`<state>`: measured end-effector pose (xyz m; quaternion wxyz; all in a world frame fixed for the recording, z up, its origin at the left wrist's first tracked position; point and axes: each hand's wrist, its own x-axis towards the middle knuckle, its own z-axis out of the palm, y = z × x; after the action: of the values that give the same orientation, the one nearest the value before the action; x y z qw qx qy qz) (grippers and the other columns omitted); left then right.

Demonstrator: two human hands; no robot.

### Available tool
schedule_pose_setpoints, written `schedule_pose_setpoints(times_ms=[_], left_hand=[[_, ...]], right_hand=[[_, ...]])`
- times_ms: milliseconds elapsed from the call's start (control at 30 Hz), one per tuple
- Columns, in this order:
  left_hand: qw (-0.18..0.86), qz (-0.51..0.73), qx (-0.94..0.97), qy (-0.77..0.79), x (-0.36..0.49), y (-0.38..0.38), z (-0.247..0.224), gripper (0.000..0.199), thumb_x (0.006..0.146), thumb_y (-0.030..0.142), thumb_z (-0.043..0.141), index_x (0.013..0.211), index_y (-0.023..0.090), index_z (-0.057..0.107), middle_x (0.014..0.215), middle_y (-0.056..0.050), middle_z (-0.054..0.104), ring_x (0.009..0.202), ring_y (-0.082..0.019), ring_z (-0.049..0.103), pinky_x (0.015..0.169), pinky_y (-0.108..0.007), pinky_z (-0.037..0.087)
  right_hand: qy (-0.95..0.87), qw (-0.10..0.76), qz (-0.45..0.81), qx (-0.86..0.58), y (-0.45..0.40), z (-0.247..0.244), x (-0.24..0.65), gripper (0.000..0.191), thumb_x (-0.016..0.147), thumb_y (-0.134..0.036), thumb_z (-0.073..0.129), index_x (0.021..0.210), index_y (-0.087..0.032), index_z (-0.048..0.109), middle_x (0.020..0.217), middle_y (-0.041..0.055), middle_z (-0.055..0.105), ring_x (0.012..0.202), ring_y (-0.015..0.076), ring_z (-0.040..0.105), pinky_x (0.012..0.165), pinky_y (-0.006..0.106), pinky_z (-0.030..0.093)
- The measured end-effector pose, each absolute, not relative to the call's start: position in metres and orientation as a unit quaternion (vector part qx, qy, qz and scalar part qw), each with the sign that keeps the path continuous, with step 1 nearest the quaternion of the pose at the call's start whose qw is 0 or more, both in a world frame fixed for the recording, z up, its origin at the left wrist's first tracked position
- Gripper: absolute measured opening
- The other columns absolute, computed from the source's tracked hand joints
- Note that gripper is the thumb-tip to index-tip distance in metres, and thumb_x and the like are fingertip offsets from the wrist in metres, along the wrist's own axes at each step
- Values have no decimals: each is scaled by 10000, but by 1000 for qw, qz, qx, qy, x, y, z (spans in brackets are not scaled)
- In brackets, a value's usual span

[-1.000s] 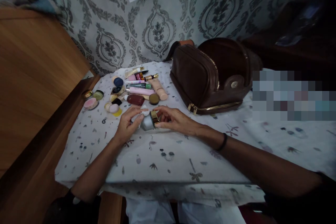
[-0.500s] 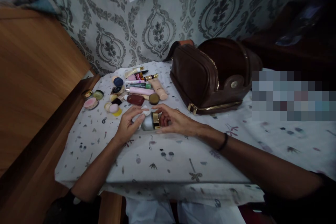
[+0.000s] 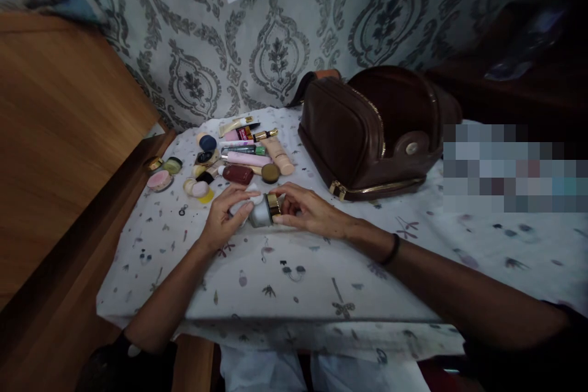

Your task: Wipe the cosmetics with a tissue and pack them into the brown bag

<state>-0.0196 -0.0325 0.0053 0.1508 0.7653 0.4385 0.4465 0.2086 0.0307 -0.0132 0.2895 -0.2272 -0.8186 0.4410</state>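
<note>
A whitish jar (image 3: 261, 213) with a gold lid (image 3: 274, 206) lies on its side between my two hands, above the patterned cloth. My left hand (image 3: 225, 215) pinches a white wipe or tissue (image 3: 254, 195) against the jar's left part. My right hand (image 3: 309, 211) has its fingers around the gold lid at the other end. Just behind the jar are a dark red bottle (image 3: 237, 174) and a small round olive-brown pot (image 3: 270, 173).
Several tubes and bottles, among them a pink tube (image 3: 248, 159) and a beige tube (image 3: 279, 156), lie behind my hands. Small round pots, one pink (image 3: 160, 180), sit at the left. An open brown bag (image 3: 340, 128) stands at the back right, before a patterned wall.
The jar has tilted slightly, and the fingers of my right hand have shifted a little on its gold lid. My left hand has hardly moved.
</note>
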Motion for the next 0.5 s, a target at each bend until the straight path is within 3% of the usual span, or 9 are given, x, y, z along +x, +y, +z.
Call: schedule_pose_setpoints(times_ms=[167, 333, 500], left_hand=[[153, 440, 768, 440, -19, -33, 5, 256, 939, 353, 598, 1099, 218, 746, 1022, -82, 686, 1014, -219, 616, 889, -352, 484], [151, 449, 760, 445, -19, -32, 4, 253, 941, 350, 596, 1100, 222, 746, 1010, -80, 688, 991, -215, 626, 868, -338, 488], [152, 445, 762, 446, -19, -33, 4, 256, 943, 349, 593, 1105, 219, 742, 1010, -80, 685, 980, -211, 624, 857, -337, 492]], right_hand=[[-828, 299, 416, -230, 33, -16, 208, 492, 878, -499, 622, 1233, -161, 585, 906, 52, 615, 722, 157, 586, 625, 290, 478], [-803, 279, 477, -223, 34, -17, 208, 826, 751, -431, 774, 1436, -194, 378, 908, 15, 617, 701, 149, 598, 633, 284, 484], [-796, 274, 492, -223, 33, -15, 208, 568, 759, -350, 758, 1231, -193, 484, 748, -41, 576, 674, 148, 585, 631, 274, 464]])
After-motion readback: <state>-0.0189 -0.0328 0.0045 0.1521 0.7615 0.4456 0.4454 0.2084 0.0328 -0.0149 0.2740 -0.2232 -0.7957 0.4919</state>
